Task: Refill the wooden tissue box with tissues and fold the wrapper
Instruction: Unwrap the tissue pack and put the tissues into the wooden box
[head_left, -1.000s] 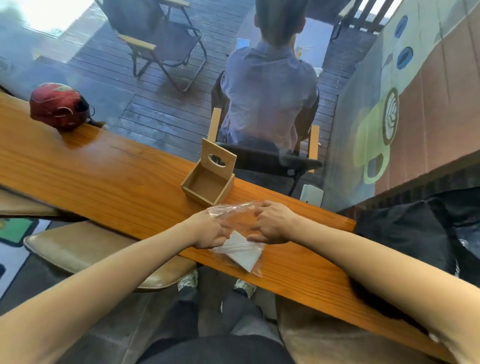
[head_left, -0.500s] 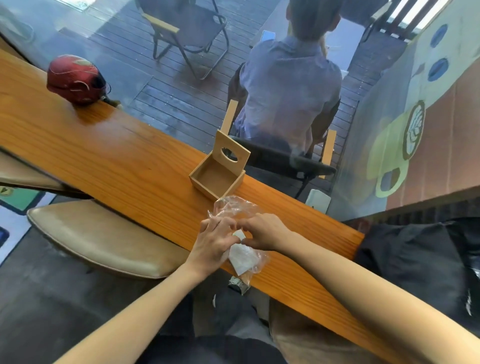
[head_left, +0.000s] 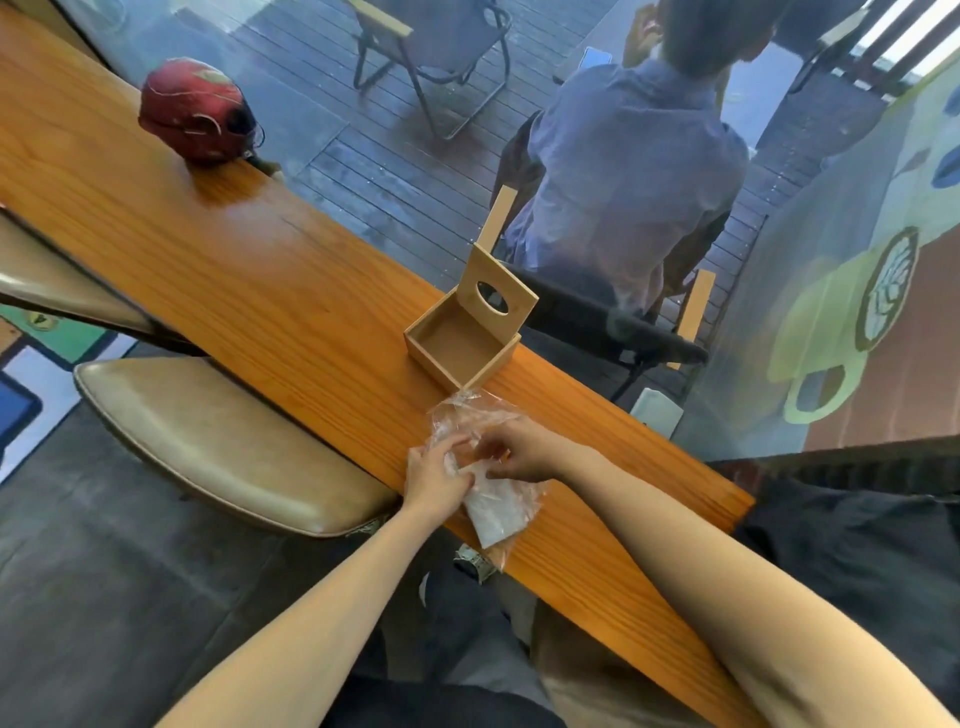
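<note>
Wooden counter (head_left: 218, 270) | both hands' fingers pinch wrapper (head_left: 483, 415) mouth | tissues (head_left: 491, 512) run toward 6 o'clock | open tissue box (head_left: 460, 345) at 12, left hand (head_left: 434, 480) nearer the tissues, right hand (head_left: 519, 449) beside

A café, seen from a window-side counter seat

A long varnished wooden counter (head_left: 218, 270) runs diagonally from the upper left to the lower right of the frame, set against a glass window (head_left: 395, 171) with a padded stool (head_left: 218, 447) tucked under it at centre left. On the glass at the right is a painted coffee cup with latte art (head_left: 852, 322). Beyond the glass, in the upper part of the frame, lies a dark slatted deck (head_left: 363, 171) with folding chairs (head_left: 441, 47) and a seated customer (head_left: 623, 171). A wooden tissue box (head_left: 462, 343) stands open on the counter at centre.
</note>
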